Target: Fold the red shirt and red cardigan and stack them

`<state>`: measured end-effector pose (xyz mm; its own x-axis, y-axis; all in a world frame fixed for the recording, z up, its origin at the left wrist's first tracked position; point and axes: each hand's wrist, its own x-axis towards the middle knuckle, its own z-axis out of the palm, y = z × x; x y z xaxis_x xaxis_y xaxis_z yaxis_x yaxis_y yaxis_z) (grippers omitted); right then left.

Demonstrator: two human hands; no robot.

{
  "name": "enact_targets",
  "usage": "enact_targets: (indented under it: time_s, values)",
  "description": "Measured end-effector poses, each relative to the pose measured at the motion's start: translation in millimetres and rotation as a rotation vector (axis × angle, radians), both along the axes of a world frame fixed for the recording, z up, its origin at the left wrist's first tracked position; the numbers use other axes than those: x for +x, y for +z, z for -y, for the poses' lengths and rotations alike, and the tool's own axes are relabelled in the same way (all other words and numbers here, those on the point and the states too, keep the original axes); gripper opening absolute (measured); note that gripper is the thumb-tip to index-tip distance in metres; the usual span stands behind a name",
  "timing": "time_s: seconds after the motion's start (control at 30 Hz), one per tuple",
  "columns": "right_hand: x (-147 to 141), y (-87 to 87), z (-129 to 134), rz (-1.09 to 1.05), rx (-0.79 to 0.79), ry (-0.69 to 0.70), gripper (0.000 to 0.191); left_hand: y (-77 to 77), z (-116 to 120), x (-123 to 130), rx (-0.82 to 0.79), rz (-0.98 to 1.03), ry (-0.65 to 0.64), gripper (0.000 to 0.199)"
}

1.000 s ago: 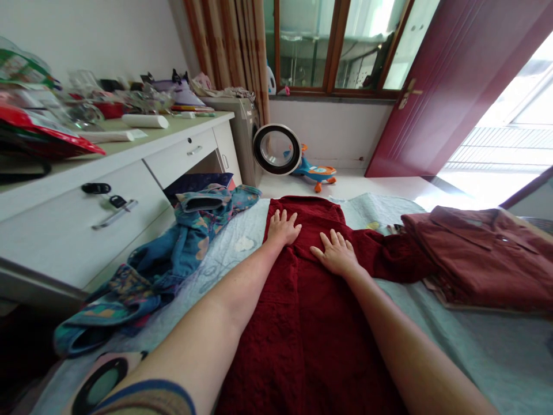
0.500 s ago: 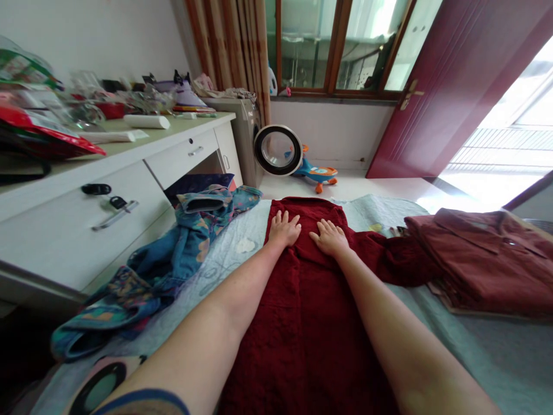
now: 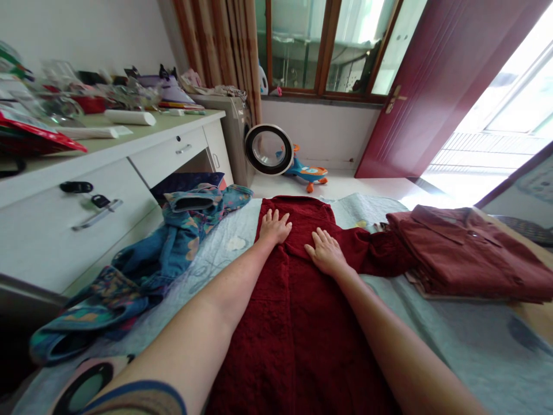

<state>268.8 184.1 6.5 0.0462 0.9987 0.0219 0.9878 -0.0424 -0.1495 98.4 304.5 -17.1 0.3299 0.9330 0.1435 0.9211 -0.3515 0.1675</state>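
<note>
I have the left hand (image 3: 275, 229) and right hand (image 3: 327, 253) palm-down on a dark red garment (image 3: 309, 328), fingers loosely spread and released, gripping nothing. The garment lies beneath the fingers, from just beyond them back under the forearms, over a pale blue sheet (image 3: 466, 328). Its sleeve (image 3: 384, 249) runs right of the right fingers, reaching a folded brownish-red shirt (image 3: 466, 251). Left of the left fingers, well apart, lies blue patterned clothing (image 3: 173, 242). I judge the garment soft and limp, fairly light, its textured cloth unlikely to slip or break. I'd take hold at the far edge just past the fingers, pinching all layers together.
</note>
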Motion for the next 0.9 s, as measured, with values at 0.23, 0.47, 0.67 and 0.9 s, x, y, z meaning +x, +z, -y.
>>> enact_targets:
  time_s: [0.23,0.47,0.67,0.9]
  values:
    - [-9.3,-8.1,11.3,0.027,0.055,-0.004,0.063,17.0,3.8,-5.9,0.202,0.191,0.072,0.048]
    - [-9.0,-9.0,11.3,0.027,0.087,-0.008,0.062,36.4,49.7,-24.3,0.043,0.144,0.005,0.037]
    - [-9.0,-8.2,11.1,0.021,0.071,-0.008,0.062,15.2,110.5,-21.4,-0.107,-0.026,-0.131,0.065]
    - [8.0,-1.0,19.5,0.051,-0.013,-0.033,0.065,13.6,118.7,-21.2,-0.091,-0.043,-0.114,0.067]
